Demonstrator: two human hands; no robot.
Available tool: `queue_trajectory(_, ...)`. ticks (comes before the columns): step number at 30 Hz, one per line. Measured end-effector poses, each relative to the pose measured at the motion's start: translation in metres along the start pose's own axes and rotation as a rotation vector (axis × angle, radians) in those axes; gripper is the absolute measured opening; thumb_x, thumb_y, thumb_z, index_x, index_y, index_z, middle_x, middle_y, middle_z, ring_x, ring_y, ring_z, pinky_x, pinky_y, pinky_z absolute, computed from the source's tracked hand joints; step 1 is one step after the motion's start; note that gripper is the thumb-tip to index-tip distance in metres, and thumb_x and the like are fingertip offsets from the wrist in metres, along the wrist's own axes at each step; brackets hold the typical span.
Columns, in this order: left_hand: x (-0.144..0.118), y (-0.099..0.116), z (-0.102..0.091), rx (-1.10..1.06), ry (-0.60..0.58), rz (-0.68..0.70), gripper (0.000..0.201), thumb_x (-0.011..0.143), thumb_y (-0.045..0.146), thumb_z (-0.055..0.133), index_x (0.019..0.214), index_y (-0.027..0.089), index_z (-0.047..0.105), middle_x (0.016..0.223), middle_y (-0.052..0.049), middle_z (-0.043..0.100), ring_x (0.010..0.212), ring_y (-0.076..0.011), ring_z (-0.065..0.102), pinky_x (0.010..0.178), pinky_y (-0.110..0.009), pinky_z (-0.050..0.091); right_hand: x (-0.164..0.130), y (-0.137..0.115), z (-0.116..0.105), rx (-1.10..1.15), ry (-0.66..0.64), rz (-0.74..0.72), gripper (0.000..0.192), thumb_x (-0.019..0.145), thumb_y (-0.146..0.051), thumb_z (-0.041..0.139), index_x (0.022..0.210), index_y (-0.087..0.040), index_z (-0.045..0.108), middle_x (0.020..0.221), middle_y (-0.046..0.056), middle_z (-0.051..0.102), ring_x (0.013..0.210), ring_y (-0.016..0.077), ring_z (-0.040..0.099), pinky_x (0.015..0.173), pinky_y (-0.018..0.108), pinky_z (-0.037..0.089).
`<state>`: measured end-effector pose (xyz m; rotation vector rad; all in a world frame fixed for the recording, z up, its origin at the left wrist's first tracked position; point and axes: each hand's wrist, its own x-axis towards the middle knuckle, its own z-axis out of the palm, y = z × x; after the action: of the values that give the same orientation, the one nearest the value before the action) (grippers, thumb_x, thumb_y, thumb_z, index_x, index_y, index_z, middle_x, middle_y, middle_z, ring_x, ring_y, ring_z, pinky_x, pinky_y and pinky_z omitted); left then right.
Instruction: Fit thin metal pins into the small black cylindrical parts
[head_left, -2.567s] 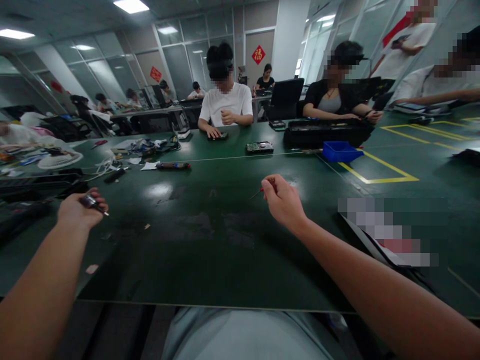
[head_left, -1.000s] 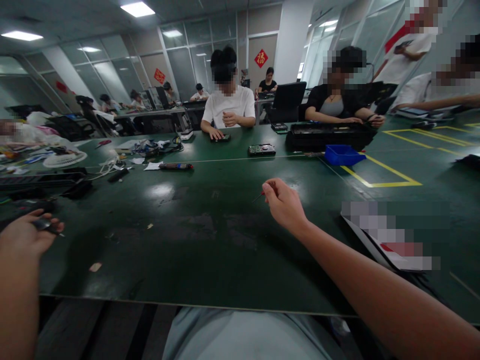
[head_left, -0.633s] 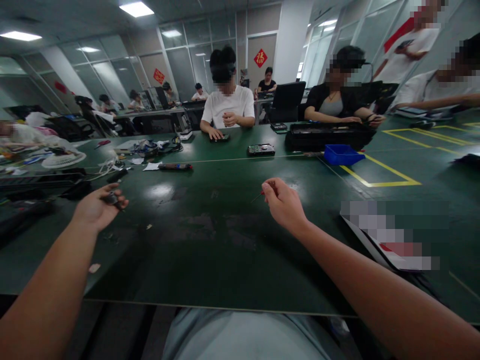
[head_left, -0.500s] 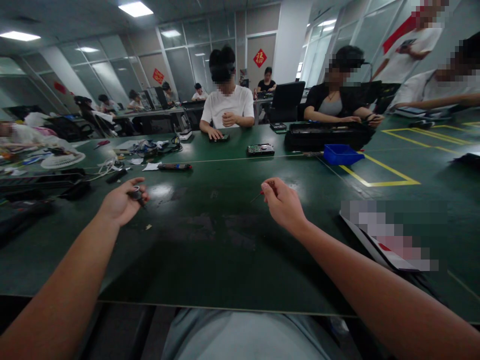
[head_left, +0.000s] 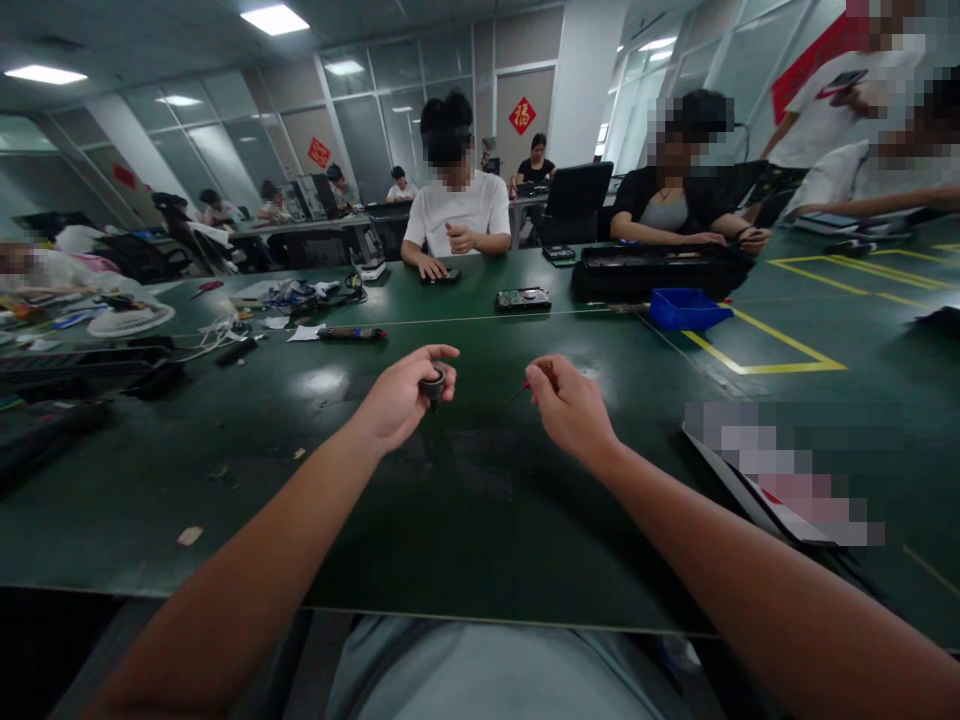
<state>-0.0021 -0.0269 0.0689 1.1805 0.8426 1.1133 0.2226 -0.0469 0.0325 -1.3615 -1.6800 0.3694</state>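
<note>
My left hand is above the green tabletop, left of centre, with its index finger stretched out. Its thumb and other fingers close on a small dark round-topped piece that narrows downward; I cannot make out its exact kind. To the right, my right hand pinches a thin red-handled screwdriver. The tool's slim dark shaft points left and slightly down, toward my left hand but apart from it. Most of its handle is hidden by my fingers.
Ahead lie a hard drive, a blue bin and a long black casing. Cables and a multicoloured bar-shaped tool are at left. A flat white-edged item lies right. Co-workers sit across the table.
My left hand has moved right with the dark round piece, coming closer to my right hand. My right hand stays nearly where it was, still pinching the screwdriver.
</note>
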Motion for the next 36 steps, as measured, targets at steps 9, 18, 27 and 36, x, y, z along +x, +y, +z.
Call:
queue_trajectory(9, 0.002, -0.052, 0.032, 0.681, -0.089, 0.157, 0.035, 0.076, 0.016, 0.050, 0.110, 0.018, 0.058, 0.088, -0.007, 0.061, 0.085, -0.0228, 0.058, 0.085, -0.041, 0.046, 0.001, 0.002, 0.002, -0.017, 0.023, -0.010, 0.025, 0.096, -0.040, 0.044, 0.095, -0.021, 0.060, 0.078, 0.005, 0.068, 0.070, 0.0202, 0.062, 0.065, 0.032, 0.040)
queue_trajectory(18, 0.014, -0.077, -0.003, 1.091, -0.207, 0.334, 0.036, 0.087, 0.012, 0.055, 0.123, 0.017, 0.058, 0.121, -0.012, 0.062, 0.114, -0.0268, 0.057, 0.102, -0.045, 0.044, 0.001, 0.000, 0.004, -0.051, -0.070, -0.042, 0.027, 0.096, -0.041, 0.047, 0.091, -0.021, 0.064, 0.070, 0.003, 0.065, 0.065, 0.0188, 0.059, 0.062, 0.031, 0.039)
queue_trajectory(27, 0.015, -0.075, -0.008, 0.980, -0.125, 0.343, 0.041, 0.086, 0.014, 0.064, 0.126, 0.022, 0.062, 0.125, -0.008, 0.063, 0.117, -0.0251, 0.058, 0.106, -0.044, 0.042, -0.004, -0.001, 0.004, 0.229, 0.044, -0.023, 0.024, 0.094, -0.041, 0.050, 0.092, -0.021, 0.062, 0.076, 0.003, 0.068, 0.067, 0.0172, 0.062, 0.064, 0.031, 0.046)
queue_trajectory(36, 0.015, -0.075, -0.009, 0.951, -0.123, 0.400, 0.041, 0.088, 0.022, 0.066, 0.129, 0.023, 0.061, 0.126, -0.007, 0.065, 0.118, -0.0240, 0.058, 0.107, -0.043, 0.041, -0.004, -0.001, 0.007, 0.318, 0.033, -0.012, 0.022, 0.094, -0.039, 0.051, 0.099, -0.020, 0.060, 0.083, 0.006, 0.071, 0.077, 0.0197, 0.067, 0.071, 0.036, 0.051)
